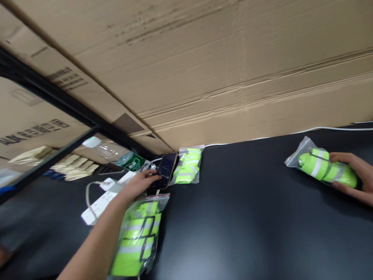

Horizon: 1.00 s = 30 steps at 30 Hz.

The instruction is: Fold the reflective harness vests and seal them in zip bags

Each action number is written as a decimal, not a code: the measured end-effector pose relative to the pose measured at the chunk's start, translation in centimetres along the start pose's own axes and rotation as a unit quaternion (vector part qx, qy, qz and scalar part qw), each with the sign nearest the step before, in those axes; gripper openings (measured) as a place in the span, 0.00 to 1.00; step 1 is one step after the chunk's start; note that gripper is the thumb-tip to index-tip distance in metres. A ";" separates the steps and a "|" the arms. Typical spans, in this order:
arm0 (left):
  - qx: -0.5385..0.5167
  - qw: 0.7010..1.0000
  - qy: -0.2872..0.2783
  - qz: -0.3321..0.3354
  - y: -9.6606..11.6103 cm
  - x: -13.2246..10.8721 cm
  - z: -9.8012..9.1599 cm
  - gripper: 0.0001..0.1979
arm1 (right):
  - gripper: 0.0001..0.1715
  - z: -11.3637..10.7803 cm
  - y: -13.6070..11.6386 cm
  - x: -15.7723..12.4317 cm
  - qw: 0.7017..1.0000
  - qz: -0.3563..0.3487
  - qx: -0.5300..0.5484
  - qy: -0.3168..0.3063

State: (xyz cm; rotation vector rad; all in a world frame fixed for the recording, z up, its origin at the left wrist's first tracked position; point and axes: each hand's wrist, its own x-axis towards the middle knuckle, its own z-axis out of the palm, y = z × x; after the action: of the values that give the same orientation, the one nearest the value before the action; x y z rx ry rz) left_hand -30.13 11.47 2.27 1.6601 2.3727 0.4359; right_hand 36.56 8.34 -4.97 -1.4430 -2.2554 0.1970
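Observation:
My right hand point(354, 175) grips a bagged neon yellow-green reflective vest point(317, 165), rolled up in a clear plastic bag, at the right side of the black table. On the left, my left hand point(144, 181) reaches to a dark smartphone point(166, 169), its fingers stretched out over the lower left of the screen. Just right of the phone lies a second bagged reflective vest point(189, 165). A larger bagged vest point(136, 241) with dark trim lies beside my left forearm, partly covered by it.
A white power strip point(99, 204) with a plugged-in cable lies left of my forearm. Behind it are a plastic bottle point(128, 159) on its side and stacked cream-coloured pieces point(78, 165). A black metal bar point(58, 95) crosses the left. Cardboard point(233, 70) walls the table's back edge.

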 end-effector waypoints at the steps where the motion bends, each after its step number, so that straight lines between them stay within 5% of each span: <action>1: -0.006 1.000 -0.021 -0.006 -0.1 -0.1 0.1 0.25 | 0.34 0.0 -0.1 0.0 1.000 0.000 0.003 0.000; 5: -0.016 0.995 -0.084 -0.042 -0.1 0.1 0.1 0.24 | 0.30 0.2 -1.0 0.3 1.000 -0.022 0.005 0.011; 10: 0.037 0.998 -0.032 -0.045 1.8 -0.1 -0.9 0.17 | 0.27 0.8 -4.2 1.5 0.988 -0.151 -0.015 0.019; 13: 0.064 0.997 0.029 0.017 5.4 -2.5 -0.4 0.18 | 0.33 2.0 -6.6 2.6 0.976 -0.214 -0.047 0.009; 16: 0.011 0.995 0.057 0.085 10.9 -7.5 2.3 0.20 | 0.30 3.7 -8.8 3.5 0.972 -0.196 -0.122 0.049; 18: -0.122 0.985 -0.061 0.106 14.8 -11.2 5.1 0.26 | 0.28 4.9 -9.9 4.2 0.972 -0.156 -0.151 0.087; 20: -0.249 0.937 -0.219 0.106 18.3 -13.8 8.0 0.25 | 0.27 5.8 -10.7 4.9 0.973 -0.143 -0.144 0.107; 22: -0.384 0.871 -0.303 0.049 20.9 -15.0 10.5 0.18 | 0.28 6.2 -11.1 5.3 0.972 -0.165 -0.119 0.118; 27: -0.498 0.787 -0.365 0.000 23.7 -14.2 13.4 0.14 | 0.19 5.3 -12.2 4.9 0.963 -0.161 -0.061 0.208; 30: -0.536 0.751 -0.386 -0.018 24.0 -14.2 13.7 0.17 | 0.08 4.8 -13.6 4.5 0.979 -0.164 0.046 0.116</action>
State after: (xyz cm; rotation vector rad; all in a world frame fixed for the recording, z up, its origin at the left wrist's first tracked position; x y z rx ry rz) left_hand 0.39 7.49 -1.81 0.9118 1.1040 0.7220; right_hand 21.68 6.87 -3.06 -0.9732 -2.2168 0.0252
